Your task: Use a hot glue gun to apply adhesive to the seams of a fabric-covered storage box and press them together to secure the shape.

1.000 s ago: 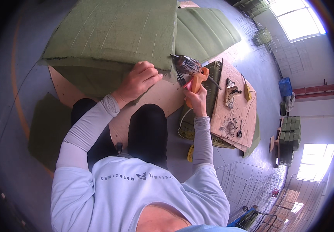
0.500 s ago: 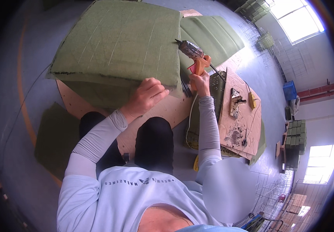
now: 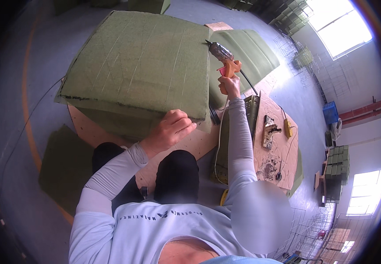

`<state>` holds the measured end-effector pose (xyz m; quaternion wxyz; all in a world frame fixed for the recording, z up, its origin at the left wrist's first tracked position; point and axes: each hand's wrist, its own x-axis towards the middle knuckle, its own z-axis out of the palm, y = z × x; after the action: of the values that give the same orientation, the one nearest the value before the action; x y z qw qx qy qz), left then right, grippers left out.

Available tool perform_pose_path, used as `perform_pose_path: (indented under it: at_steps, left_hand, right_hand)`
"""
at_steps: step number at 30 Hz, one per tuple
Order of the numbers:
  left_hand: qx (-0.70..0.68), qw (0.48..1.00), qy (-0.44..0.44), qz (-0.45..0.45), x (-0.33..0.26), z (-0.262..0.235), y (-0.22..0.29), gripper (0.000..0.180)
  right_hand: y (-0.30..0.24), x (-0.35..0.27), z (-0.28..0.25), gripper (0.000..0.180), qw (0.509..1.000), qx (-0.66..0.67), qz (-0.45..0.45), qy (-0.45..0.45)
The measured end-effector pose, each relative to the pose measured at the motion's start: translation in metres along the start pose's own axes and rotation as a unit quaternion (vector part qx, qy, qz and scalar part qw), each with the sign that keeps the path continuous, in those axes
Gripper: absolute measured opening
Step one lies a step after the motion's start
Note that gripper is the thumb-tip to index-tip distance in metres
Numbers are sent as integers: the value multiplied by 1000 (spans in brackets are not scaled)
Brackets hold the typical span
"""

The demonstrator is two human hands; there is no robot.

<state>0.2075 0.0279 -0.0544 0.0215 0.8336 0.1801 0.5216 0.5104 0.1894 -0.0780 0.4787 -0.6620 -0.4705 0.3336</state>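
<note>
A large green block-shaped piece with a fabric-like skin stands before me, faint pale lines running over its top. Dark glue-like marks follow its near edge. At that edge, near the right corner, my left hand is closed with curled fingers pinching the skin's border; the fingertips are partly hidden. My right hand grips an orange hot glue gun with a stained metal-looking barrel. Its dark nozzle is at the block's right edge, toward the far corner. Black glue sticks lie between the block and my right arm.
Right of my arm, stained cardboard tops a green crate and bears a blackened holder and a yellow power socket. Another ridged green piece lies behind the gun. A dark green sheet is on the floor at left.
The glue gun has moved away from me along the block's right edge. My left hand stays at the near edge. The whole scene sits lower in the picture.
</note>
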Motion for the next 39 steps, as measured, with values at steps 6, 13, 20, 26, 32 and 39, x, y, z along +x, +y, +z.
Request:
perform_pose_path:
  at_steps: [6, 13, 20, 26, 32, 39]
  left_hand:
    - [-1, 1000, -17, 10, -1, 0, 0, 25]
    - [-2, 1000, -17, 18, 0, -1, 0, 23]
    - [1, 1000, 6, 11, 0, -3, -2, 21]
    - [13, 1000, 14, 21, -3, 4, -3, 20]
    - [4, 1000, 13, 0, -1, 0, 5, 18]
    - [197, 978, -69, 14, 43, 6, 33, 42]
  right_hand:
    - [-10, 42, 3, 19, 1000, 12, 10, -6]
    - [-2, 26, -4, 21, 1000, -1, 10, -8]
    - [0, -81, -26, 23, 999, -12, -25, -17]
    - [20, -164, -55, 22, 998, -20, -22, -58]
    - [45, -236, -67, 22, 978, 191, 63, -59]
    - [70, -292, -70, 22, 973, 203, 109, 10]
